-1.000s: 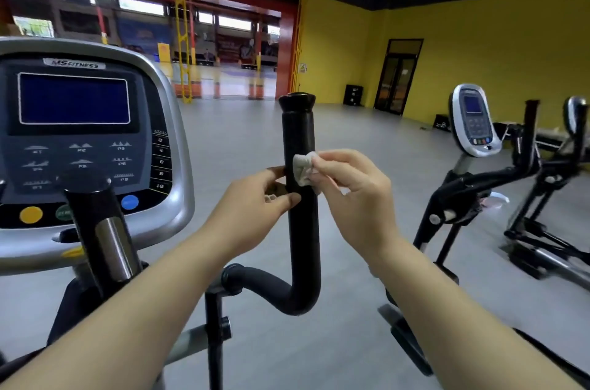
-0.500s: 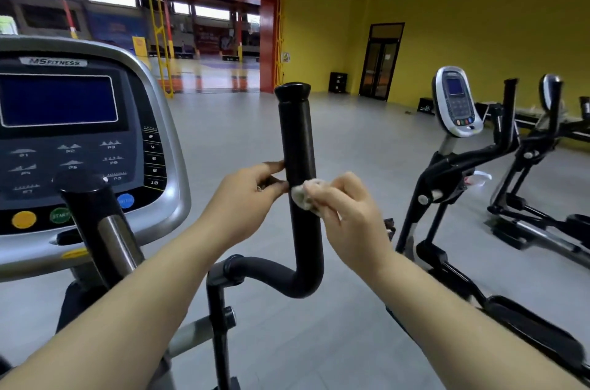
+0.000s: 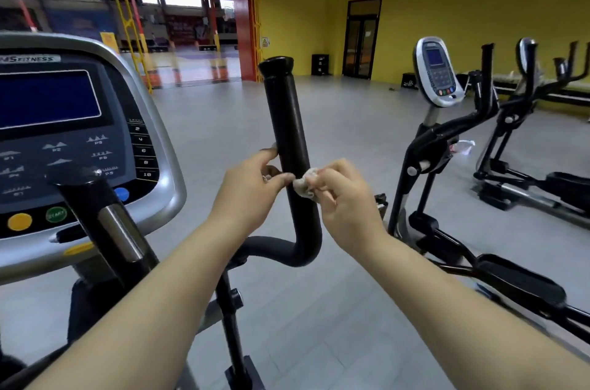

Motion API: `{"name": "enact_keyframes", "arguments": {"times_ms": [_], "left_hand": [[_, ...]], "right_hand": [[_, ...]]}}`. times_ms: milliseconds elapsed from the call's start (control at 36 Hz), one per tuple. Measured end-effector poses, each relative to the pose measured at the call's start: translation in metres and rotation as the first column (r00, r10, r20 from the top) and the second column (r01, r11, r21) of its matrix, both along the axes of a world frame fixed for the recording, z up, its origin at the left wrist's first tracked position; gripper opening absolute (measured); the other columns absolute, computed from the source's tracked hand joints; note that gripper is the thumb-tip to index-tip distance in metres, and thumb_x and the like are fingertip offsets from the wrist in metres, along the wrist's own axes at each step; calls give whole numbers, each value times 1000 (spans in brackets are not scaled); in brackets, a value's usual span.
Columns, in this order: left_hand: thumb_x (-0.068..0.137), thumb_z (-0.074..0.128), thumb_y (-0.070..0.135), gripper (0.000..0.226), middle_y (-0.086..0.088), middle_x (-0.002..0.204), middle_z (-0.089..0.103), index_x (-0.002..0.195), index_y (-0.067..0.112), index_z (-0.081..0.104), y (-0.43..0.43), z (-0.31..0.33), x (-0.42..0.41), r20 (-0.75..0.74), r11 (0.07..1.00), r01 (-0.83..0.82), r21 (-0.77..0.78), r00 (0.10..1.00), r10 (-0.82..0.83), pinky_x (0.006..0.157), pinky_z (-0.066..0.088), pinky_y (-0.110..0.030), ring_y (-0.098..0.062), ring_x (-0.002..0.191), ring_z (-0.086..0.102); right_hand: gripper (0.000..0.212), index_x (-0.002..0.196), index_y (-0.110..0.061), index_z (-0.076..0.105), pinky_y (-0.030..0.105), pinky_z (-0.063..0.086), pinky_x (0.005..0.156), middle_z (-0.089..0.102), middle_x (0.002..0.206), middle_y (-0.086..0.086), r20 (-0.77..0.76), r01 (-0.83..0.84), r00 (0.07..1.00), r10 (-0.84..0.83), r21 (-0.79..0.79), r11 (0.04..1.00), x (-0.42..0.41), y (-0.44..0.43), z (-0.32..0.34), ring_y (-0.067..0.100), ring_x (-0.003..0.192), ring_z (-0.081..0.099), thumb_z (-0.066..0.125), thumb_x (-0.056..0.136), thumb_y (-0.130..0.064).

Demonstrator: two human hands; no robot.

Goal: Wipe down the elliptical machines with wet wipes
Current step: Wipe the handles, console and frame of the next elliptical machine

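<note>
A black upright handlebar of the elliptical rises in front of me and bends left at its base. My right hand pinches a crumpled white wet wipe against the bar's right side, about two thirds of the way down. My left hand grips the same bar from the left at that height, thumb and fingers curled round it. The machine's grey console with a blue screen fills the left of the view.
The left handlebar, black with a chrome band, stands before the console. Two more ellipticals stand to the right on the grey floor. Yellow walls, a dark door and a red-framed opening lie beyond.
My right hand has slid the wipe down the handlebar from its upper middle to lower on the bar. The left hand has kept its hold. My view has dropped and turned slightly.
</note>
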State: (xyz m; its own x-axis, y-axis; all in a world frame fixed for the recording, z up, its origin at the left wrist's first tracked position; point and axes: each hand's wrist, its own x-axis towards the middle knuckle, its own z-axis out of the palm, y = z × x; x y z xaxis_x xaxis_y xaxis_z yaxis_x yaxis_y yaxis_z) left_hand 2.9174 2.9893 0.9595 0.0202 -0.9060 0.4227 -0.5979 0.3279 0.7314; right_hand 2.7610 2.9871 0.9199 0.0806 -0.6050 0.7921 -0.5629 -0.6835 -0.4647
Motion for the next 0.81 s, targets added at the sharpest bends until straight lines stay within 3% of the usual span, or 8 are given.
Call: {"name": "enact_keyframes", "arguments": {"times_ms": [56,139,194,333,417,556,667,806], "left_hand": [[86,66,29,49,12,78,60,133,29,50,3,-5,-2,-2,1000,-2,-1,1000,2,69,39,-13,-6,76,56],[86,66,28,50,6,85,60,133,30,49,5,-7,-4,-17,1000,-1,-10,1000,1,69,41,-23,-12,82,55],[87,65,28,51,9,89,57,134,30,48,5,-7,-5,-21,1000,-3,-6,1000,3,74,37,-23,-10,87,53],[88,63,27,51,10,84,55,136,30,46,6,-9,-4,-12,1000,-9,-10,1000,9,78,36,-24,-11,93,51],[88,63,27,50,6,88,59,135,30,47,6,-9,-5,13,1000,-12,-11,1000,13,78,40,-27,-15,94,55],[89,61,26,43,7,88,66,130,34,51,4,-3,-2,136,999,-35,28,990,31,68,42,-29,-17,88,59],[91,58,24,38,5,92,67,129,25,57,1,11,1,160,997,-53,61,986,43,74,45,-31,-18,88,60],[92,56,24,32,3,94,67,124,18,58,-2,40,1,129,996,-82,-31,988,85,77,48,-32,-20,86,62]], "right_hand": [[14,85,0,63,14,52,78,54,89,6,-31,10,999,-8,61,998,-4,10,-23,13,84,68,54,80,10],[17,82,4,61,-1,40,77,53,88,8,-60,20,998,-12,138,990,-8,21,-41,-20,90,54,52,78,18],[20,83,4,61,-2,40,75,49,90,3,-54,14,999,-4,190,982,-11,23,-44,-26,88,51,50,80,21],[19,82,-1,64,27,55,77,55,88,3,32,-26,999,18,283,959,-12,18,-30,9,82,65,54,81,15],[25,86,-12,67,35,57,78,61,91,0,133,-23,991,-15,277,961,-6,10,-7,16,86,65,55,83,10],[32,85,-17,68,31,57,78,72,88,-5,279,-145,957,76,233,962,8,-8,46,9,82,68,51,83,10],[33,93,-14,68,28,56,73,67,82,-5,298,-139,952,67,225,964,11,-31,82,10,74,64,48,82,10],[35,91,-21,64,26,52,65,64,78,-4,314,-171,943,110,175,970,18,-55,118,8,67,56,48,82,9]]}}
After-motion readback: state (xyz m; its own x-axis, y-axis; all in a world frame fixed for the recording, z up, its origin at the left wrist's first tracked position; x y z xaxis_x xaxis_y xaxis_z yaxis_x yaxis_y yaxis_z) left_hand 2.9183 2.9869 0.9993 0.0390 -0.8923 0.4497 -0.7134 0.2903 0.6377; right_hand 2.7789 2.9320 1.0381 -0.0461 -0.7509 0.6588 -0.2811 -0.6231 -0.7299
